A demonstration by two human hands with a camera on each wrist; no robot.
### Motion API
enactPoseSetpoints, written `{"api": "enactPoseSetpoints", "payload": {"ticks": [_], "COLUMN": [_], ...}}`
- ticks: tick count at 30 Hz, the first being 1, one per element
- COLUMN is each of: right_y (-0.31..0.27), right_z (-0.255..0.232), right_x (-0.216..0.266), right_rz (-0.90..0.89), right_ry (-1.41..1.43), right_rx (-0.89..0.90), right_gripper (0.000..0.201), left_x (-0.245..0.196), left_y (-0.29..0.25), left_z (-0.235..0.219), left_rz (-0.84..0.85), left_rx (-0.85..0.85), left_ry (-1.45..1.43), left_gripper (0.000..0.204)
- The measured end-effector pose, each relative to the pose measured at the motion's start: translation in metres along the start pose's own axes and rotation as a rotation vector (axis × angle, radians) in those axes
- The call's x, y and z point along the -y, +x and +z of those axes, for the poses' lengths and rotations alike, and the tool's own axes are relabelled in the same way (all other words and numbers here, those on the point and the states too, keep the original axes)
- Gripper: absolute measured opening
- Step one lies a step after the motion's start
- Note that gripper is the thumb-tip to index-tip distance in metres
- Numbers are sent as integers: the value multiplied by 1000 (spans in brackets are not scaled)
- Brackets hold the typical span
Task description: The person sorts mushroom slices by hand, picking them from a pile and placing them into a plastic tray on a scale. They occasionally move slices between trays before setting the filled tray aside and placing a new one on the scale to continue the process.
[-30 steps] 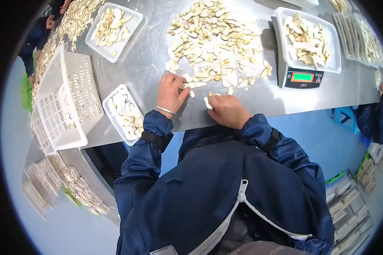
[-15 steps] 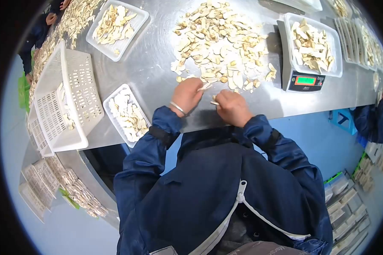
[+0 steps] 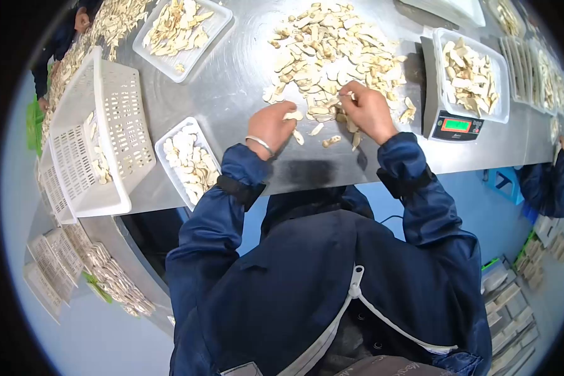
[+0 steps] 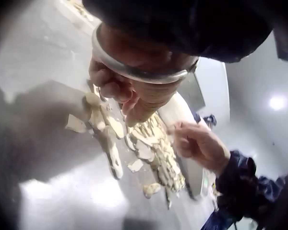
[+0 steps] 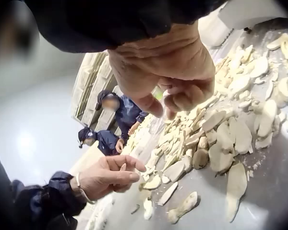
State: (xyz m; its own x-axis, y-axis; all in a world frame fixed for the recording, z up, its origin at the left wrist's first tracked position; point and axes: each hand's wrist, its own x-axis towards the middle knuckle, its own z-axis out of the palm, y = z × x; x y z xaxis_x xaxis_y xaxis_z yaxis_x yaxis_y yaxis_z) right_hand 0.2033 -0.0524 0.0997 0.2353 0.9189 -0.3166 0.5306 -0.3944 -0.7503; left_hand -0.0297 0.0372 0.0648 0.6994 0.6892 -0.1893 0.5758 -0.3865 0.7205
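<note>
Sliced mushrooms [image 3: 332, 39] heaped left of the scale [image 3: 457, 125]. I see left hand [image 3: 272, 130] pinching one slice; right hand [image 3: 370, 113], fingers curled, can't tell on what. Hasty raking might snap slices.

Can read no complete word or number with certainty. On the scale [image 3: 430, 94], see a green-lit display [image 3: 456, 125] in an orange-red border; cannot resolve digits. Below the display, note a small pale mark on the black front panel [image 3: 443, 134], too small to read; likewise for the tiny key markings at right. On the greyish-brown garment [image 3: 373, 368] at the bottom edge, make out partial pale lettering, possibly "Mag…". In both wrist views, find nothing legible.
</note>
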Motion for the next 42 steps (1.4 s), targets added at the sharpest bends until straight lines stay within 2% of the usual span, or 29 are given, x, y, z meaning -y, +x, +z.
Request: {"api": "enactPoseSetpoints", "payload": {"ticks": [1,5,6,9,12,15,17,19,20,22,25,26,29,30,33,37,41,42], "right_y": [3,3,3,3,7,3,-4,-8,-11,-18,-14,-11,-13,-10,-4,7,0,-1], "right_z": [1,27,35,47,51,38,16,-3,-11,-30,-30,-22,-4,8,24,30,8,5], "right_x": [8,9,8,4,-1,-1,-6,-22,-24,-14,-19,-31,-8,-12,-3,-10,-10,-16], "right_rz": [-16,-449,-468,-477,-537,-386,-65,38,64,118,240,176,145,-59,-418,-344,-325,-236], "right_ry": [-197,-308,-338,-385,-340,-146,392,861,931,1070,822,642,239,5,-344,-515,-343,-299], "right_rx": [6,-40,-49,-86,-116,-65,142,221,215,194,125,136,103,46,-30,-9,-31,-64], "right_gripper": [17,12,9,9,8,8,13,11,11,11,15,17,17,16,13,16,14,15], "left_x": [-3,-9,-6,0,22,10,9,-3,9,1,-9,-9,-12,-13,-11,-10,-7,-6], "left_y": [3,8,8,8,-2,-22,-28,-29,-29,-27,-24,-23,-19,-19,-18,-18,-22,-23], "left_z": [1,-2,-2,-11,-28,-35,-15,-6,12,14,14,15,13,12,10,7,11,9], "left_rz": [118,62,118,-314,-257,-337,-244,-144,71,142,265,282,308,310,331,375,350,329], "left_rx": [-16,171,132,220,200,319,270,241,133,168,205,220,252,261,250,235,244,255], "left_ry": [205,351,354,-316,-916,-1009,-675,-319,-78,108,269,294,332,336,286,253,215,203], "left_gripper": [21,24,20,15,15,16,18,20,22,19,13,12,11,11,10,8,9,11]}}
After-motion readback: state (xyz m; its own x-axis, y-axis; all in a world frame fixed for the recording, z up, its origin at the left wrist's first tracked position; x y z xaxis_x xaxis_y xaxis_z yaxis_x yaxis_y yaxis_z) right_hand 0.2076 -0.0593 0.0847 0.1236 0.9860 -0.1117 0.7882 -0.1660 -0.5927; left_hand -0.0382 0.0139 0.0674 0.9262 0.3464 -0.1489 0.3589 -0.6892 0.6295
